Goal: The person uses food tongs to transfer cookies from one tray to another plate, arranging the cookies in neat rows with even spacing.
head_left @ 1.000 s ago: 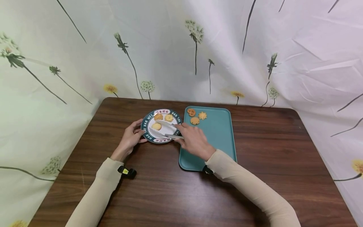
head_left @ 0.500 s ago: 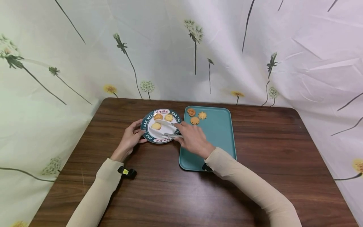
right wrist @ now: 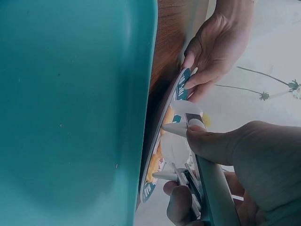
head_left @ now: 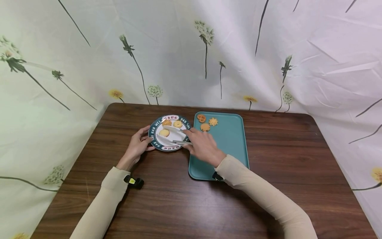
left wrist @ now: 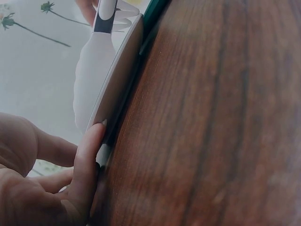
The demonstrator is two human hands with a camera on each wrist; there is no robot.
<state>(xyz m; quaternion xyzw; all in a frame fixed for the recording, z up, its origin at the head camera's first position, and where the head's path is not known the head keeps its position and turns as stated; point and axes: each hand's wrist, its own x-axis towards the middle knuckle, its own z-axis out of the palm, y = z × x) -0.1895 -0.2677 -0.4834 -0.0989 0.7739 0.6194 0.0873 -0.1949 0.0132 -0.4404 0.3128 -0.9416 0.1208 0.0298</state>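
My left hand grips the left rim of a round plate with a dark green lettered border. Three cookies lie on it: a round plain one and two ornate ones, a golden-brown cookie and a pale one. My right hand holds tongs with metal arms and white scalloped ends. Those ends are spread apart over the plate, one on each side of the plain cookie. In the right wrist view, thumb and fingers wrap the tongs' arms.
A teal tray lies right of the plate, under my right hand. In its far left corner are a pretzel-shaped cookie, a star-shaped cookie and a round cookie. A flowered cloth hangs behind the wooden table.
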